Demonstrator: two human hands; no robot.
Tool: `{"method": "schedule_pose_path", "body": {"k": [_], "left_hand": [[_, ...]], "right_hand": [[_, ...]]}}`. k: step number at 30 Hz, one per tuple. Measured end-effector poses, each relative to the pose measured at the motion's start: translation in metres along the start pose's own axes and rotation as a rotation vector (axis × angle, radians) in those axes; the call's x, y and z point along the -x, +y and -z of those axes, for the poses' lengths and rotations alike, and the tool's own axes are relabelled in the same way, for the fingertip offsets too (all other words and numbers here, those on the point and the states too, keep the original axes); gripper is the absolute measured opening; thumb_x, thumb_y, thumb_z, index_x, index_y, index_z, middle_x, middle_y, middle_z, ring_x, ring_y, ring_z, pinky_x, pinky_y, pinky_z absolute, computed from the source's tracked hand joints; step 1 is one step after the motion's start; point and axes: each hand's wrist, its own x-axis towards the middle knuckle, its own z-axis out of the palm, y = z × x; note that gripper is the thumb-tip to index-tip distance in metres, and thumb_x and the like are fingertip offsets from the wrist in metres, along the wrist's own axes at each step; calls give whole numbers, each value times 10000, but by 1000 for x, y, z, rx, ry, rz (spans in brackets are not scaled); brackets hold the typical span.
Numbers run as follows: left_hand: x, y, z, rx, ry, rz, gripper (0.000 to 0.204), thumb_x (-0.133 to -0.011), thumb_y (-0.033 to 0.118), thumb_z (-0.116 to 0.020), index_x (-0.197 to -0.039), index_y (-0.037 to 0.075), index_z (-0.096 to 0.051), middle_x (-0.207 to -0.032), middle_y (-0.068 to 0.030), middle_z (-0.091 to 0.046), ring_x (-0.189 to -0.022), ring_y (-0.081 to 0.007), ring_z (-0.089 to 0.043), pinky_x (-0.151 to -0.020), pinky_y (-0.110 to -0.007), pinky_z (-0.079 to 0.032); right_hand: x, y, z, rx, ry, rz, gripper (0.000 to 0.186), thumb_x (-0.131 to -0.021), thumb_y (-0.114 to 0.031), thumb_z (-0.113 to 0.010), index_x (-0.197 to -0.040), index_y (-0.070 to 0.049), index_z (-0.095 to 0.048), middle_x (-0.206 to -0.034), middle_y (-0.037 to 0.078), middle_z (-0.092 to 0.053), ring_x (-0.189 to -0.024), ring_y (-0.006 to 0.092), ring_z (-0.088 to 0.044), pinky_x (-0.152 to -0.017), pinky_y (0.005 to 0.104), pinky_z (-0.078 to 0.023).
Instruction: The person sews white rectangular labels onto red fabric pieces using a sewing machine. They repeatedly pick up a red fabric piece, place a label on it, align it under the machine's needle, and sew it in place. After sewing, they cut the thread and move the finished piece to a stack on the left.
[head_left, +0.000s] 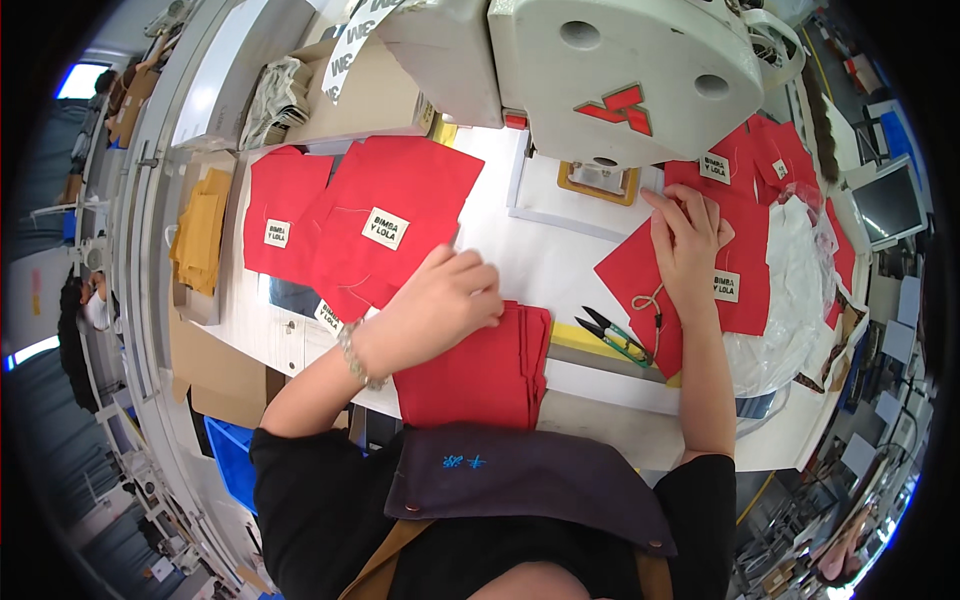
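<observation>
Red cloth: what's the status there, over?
Left grip: curled at the red stack, contact unclear. Right grip: over labelled red pieces, hold unclear. Possible obstacle: green-handled snips lying nearby.

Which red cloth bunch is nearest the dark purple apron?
The red cloth stack at lower middle, just below the left hand: its edge appears against the dark purple fabric apron. The left red cloth pieces and right red cloth pieces lie farther away.

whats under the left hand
A red cloth stack shows below and to the right of the left hand. The hand covers its upper left part, so whatever lies there, and any contact, can't be seen.
</observation>
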Motion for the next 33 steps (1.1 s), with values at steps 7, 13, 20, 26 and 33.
{"method": "schedule_pose_path", "body": {"k": [7,13,20,26,33], "left_hand": [[21,16,-15,-266,-59,21,116,-773,116,-624,-885,97,-599,-868,-17,-502,-831,-160,-503,-764,-304,-371],[30,16,-20,-432,7,-84,136,-775,136,-606,-911,128,-598,-874,-4,-499,-814,-144,-505,-754,-298,-350],[-13,19,1,-491,309,-134,198,-763,164,-626,-959,141,-608,-936,11,-560,-859,-131,-547,-769,-314,-337],[-72,39,-2,-148,500,-245,469,-806,456,-669,-1102,111,-554,-1219,-101,-577,-1072,-235,-581,-890,-371,-383],[-115,43,-65,-269,352,-374,456,-805,205,-602,-1226,37,-546,-1245,-233,-591,-1127,-333,-619,-996,-421,-482]], "right_hand": [[-2,-12,11,62,4,53,254,-814,-115,-676,-1059,-178,-702,-1053,-14,-587,-989,161,-535,-870,369,-268],[11,-34,46,-127,-36,149,297,-784,-180,-722,-1075,-126,-692,-932,19,-612,-794,187,-576,-738,355,-371],[66,-88,46,-622,-234,364,448,-763,-157,-693,-1210,-139,-669,-941,78,-632,-623,190,-580,-544,321,-462],[70,-73,73,-569,-306,-270,519,-900,23,-553,-1402,-108,-533,-1182,169,-637,-842,190,-653,-773,316,-526],[66,-12,82,-982,-144,-672,640,-879,41,-549,-1482,30,-337,-1543,143,-360,-1420,209,-339,-1150,319,-258]]}}
